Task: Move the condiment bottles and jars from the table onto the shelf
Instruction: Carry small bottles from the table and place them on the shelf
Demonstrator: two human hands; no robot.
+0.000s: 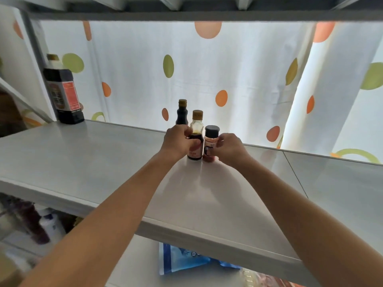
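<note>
On the grey shelf [83, 162] stand three small containers close together. My left hand [178, 141] grips a half-full dark sauce bottle with a gold cap [196, 129]. Right beside it, my right hand [230, 149] holds a pink spice jar with a black lid [211, 139]. Both stand upright on the shelf. Behind them, partly hidden by my left hand, is a small dark bottle with a gold cap [182, 112]. A large dark soy sauce bottle with a red label [62, 90] stands at the shelf's far left corner.
A dotted white curtain [207, 69] hangs behind the shelf. Another shelf board [186, 15] runs overhead. Below the shelf lie a blue and white bag [182, 257] and blurred bottles [41, 222] at the lower left.
</note>
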